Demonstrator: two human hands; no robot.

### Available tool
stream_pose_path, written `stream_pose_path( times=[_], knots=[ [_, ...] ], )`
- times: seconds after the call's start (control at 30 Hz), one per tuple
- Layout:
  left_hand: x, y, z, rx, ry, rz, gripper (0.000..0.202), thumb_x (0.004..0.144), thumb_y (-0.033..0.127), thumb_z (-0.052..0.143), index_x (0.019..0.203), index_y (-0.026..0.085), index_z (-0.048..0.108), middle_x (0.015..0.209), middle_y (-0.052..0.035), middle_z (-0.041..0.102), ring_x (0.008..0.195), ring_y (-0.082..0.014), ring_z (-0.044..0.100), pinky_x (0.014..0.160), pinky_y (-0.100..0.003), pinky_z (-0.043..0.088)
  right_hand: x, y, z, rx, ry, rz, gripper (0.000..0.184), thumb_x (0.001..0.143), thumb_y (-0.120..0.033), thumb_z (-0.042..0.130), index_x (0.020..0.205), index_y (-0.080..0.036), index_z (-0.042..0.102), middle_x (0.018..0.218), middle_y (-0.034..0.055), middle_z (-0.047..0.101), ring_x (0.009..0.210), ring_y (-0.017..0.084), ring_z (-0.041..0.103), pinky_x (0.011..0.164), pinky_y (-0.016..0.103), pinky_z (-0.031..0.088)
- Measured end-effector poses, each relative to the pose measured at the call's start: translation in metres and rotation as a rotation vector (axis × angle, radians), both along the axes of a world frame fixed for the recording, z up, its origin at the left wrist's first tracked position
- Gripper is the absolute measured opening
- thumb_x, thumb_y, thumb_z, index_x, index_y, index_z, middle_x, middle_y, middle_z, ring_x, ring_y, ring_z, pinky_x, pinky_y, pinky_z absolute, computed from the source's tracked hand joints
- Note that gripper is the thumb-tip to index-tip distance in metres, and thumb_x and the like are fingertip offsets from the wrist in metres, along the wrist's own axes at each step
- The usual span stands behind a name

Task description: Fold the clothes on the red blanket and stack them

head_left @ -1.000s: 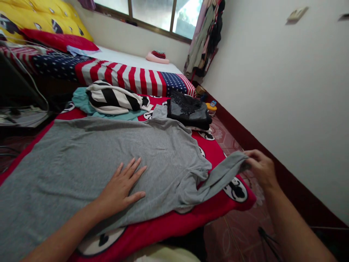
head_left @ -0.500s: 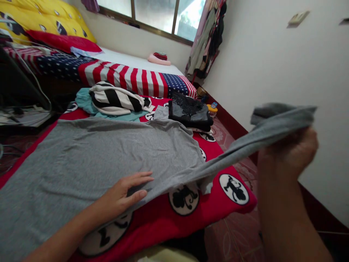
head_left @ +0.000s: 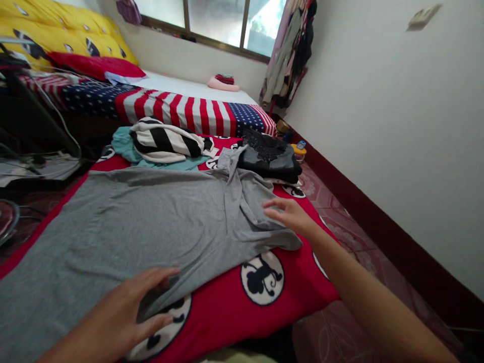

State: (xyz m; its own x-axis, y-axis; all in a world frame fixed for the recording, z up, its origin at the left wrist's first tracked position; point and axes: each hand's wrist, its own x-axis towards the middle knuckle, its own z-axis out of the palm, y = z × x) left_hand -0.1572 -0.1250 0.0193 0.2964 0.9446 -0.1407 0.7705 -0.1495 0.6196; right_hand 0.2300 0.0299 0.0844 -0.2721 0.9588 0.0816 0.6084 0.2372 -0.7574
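A grey long-sleeved shirt (head_left: pixel 151 217) lies spread across the red blanket (head_left: pixel 227 307), which has round monkey-like prints. One sleeve is folded over the shirt's right part and runs up toward the dark folded clothes. My left hand (head_left: pixel 132 302) is at the shirt's near edge, thumb and fingers apart; whether it touches the cloth I cannot tell. Just above the shirt's right end, my right hand (head_left: pixel 289 214) has its fingers apart and holds nothing.
Behind the shirt lie a striped black-and-white garment (head_left: pixel 166 141) on teal cloth (head_left: pixel 124 143) and a stack of dark folded clothes (head_left: pixel 270 156). A yellow-lidded jar (head_left: pixel 298 151) stands beside the stack. A bed (head_left: pixel 177 108) is at the back, a white wall (head_left: pixel 397 126) at right.
My right hand has let go of the raised grey sleeve and come down leftward. That sleeve now lies across the shirt. The left hand has moved nearer, toward the lower left.
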Motion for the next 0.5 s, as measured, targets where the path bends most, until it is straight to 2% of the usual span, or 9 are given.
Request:
stream_pose_path(
  times=[0.1, 0.17, 0.23, 0.33, 0.4, 0.5],
  knots=[
    [-0.008, -0.009, -0.006, 0.005, 0.082, -0.014, 0.047, 0.068, 0.042, 0.072, 0.113, 0.031, 0.068, 0.109, -0.0027, 0.071, 0.099, -0.0251, 0.067, 0.087, -0.031, 0.054, 0.027, -0.033, -0.022, -0.036, -0.173, 0.026, 0.049, 0.064, -0.044, 0.079, 0.105, -0.019, 0.07, 0.107, 0.0075, 0.069, 0.102, 0.027, 0.062, 0.093, 0.041, 0.046],
    [-0.01, -0.011, -0.007, 0.001, 0.137, -0.044, 0.038, 0.068, 0.039, 0.07, 0.105, 0.032, 0.07, 0.105, -0.0014, 0.072, 0.096, -0.0254, 0.068, 0.083, -0.031, 0.055, 0.037, -0.044, -0.03, -0.082, -0.194, 0.029, 0.056, 0.064, -0.044, 0.079, 0.113, -0.018, 0.068, 0.107, 0.0068, 0.069, 0.098, 0.026, 0.063, 0.088, 0.037, 0.048],
    [-0.013, -0.011, -0.007, -0.006, 0.188, -0.062, 0.029, 0.07, 0.037, 0.066, 0.098, 0.033, 0.07, 0.099, 0.0001, 0.073, 0.092, -0.0248, 0.069, 0.078, -0.031, 0.056, 0.041, -0.046, -0.035, -0.14, -0.182, 0.02, 0.044, 0.071, -0.044, 0.073, 0.106, -0.017, 0.069, 0.095, 0.0037, 0.07, 0.087, 0.022, 0.063, 0.077, 0.031, 0.048],
    [-0.021, -0.012, -0.006, 0.045, 0.253, -0.044, 0.022, 0.073, 0.037, 0.058, 0.091, 0.033, 0.07, 0.094, -0.0001, 0.073, 0.088, -0.025, 0.07, 0.074, -0.031, 0.056, 0.045, -0.042, -0.037, -0.148, -0.171, -0.038, 0.027, 0.078, -0.044, 0.063, 0.08, -0.017, 0.069, 0.069, -0.0011, 0.064, 0.065, 0.016, 0.057, 0.058, 0.024, 0.041],
    [-0.032, -0.014, -0.003, 0.099, 0.3, 0.015, 0.026, 0.071, 0.035, 0.054, 0.091, 0.032, 0.071, 0.097, -0.0011, 0.074, 0.089, -0.0261, 0.07, 0.076, -0.033, 0.056, 0.048, -0.037, -0.038, -0.09, -0.222, -0.098, 0.026, 0.077, -0.043, 0.061, 0.074, -0.018, 0.067, 0.063, -0.0019, 0.062, 0.06, 0.015, 0.054, 0.055, 0.024, 0.038],
    [-0.058, -0.018, 0.001, 0.083, 0.364, 0.106, 0.031, 0.068, 0.031, 0.05, 0.09, 0.032, 0.071, 0.095, -0.0011, 0.073, 0.087, -0.026, 0.07, 0.079, -0.036, 0.055, 0.049, -0.03, -0.039, 0.019, -0.378, -0.155, 0.017, 0.073, -0.033, 0.061, 0.078, -0.02, 0.069, 0.071, 0.0007, 0.068, 0.066, 0.018, 0.059, 0.06, 0.026, 0.041]
  ],
)
